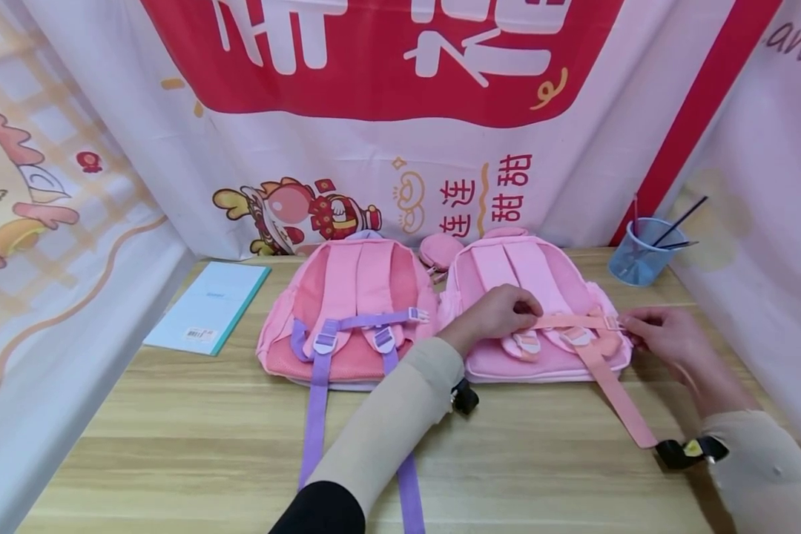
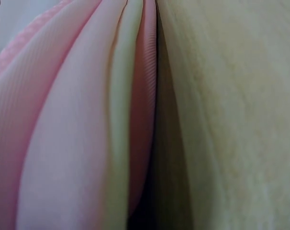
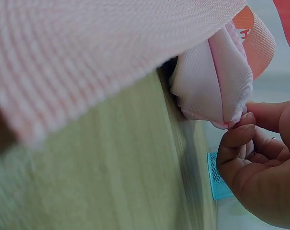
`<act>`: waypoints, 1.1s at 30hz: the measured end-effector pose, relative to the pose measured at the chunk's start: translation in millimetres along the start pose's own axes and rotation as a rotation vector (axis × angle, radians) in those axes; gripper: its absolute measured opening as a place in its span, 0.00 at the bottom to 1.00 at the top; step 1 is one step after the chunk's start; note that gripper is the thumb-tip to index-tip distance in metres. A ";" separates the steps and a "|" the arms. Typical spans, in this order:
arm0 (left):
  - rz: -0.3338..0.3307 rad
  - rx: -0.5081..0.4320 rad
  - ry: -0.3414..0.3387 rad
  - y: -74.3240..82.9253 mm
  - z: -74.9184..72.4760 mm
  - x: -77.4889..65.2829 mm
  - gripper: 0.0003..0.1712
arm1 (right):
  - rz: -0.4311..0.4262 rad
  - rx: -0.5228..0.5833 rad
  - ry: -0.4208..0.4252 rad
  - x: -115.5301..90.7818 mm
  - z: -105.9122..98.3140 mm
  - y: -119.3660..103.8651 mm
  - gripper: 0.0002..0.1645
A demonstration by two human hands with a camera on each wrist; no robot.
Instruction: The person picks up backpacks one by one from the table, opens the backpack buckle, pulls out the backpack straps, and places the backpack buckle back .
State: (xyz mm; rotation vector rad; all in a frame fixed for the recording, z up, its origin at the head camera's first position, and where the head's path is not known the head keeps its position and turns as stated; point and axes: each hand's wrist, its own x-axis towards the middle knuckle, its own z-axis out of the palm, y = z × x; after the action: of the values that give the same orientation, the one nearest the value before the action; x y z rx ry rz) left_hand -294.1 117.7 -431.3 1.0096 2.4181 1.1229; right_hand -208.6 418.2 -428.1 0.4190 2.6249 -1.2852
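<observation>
A pink backpack (image 1: 541, 274) lies with its shoulder straps facing up. Across it runs a peach chest strap (image 1: 567, 321), whose left end my left hand (image 1: 503, 311) pinches between curled fingers. At the strap's other end, my right hand (image 1: 670, 345) pinches around a pale buckle (image 1: 615, 323), by the bag's right edge; the fingers partly cover it. In the right wrist view the right hand (image 3: 260, 153) shows thumb and forefinger together. A loose peach webbing strap (image 1: 617, 400) hangs toward the front. The left wrist view shows only the bag's side (image 2: 68, 134) and tabletop, no hand.
Left of it lies another pink backpack (image 1: 374, 274) with purple webbing (image 1: 317, 415) trailing forward. A light-blue notebook (image 1: 207, 304) is at the left. A blue mesh pen cup (image 1: 641, 256) stands back right, and a small round pink pouch (image 1: 440, 251) sits behind the bags.
</observation>
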 end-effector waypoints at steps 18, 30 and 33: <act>-0.011 0.021 -0.002 1.2 -0.6 -0.1 0.08 | -0.008 0.065 0.049 -0.5 1.7 2.2 0.35; -0.031 -0.076 0.047 12.0 -10.4 -7.8 0.13 | -0.032 0.045 0.054 -8.4 -3.1 4.4 0.37; -0.028 -0.096 0.080 18.0 -18.2 -10.1 0.14 | -0.039 0.029 0.072 -11.5 -5.4 4.8 0.38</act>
State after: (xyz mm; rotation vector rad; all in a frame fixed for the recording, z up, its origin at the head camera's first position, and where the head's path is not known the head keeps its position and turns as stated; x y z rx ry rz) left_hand -287.7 108.7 -406.0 0.9148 2.4061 1.2791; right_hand -196.4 423.4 -425.0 0.4282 2.6896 -1.3464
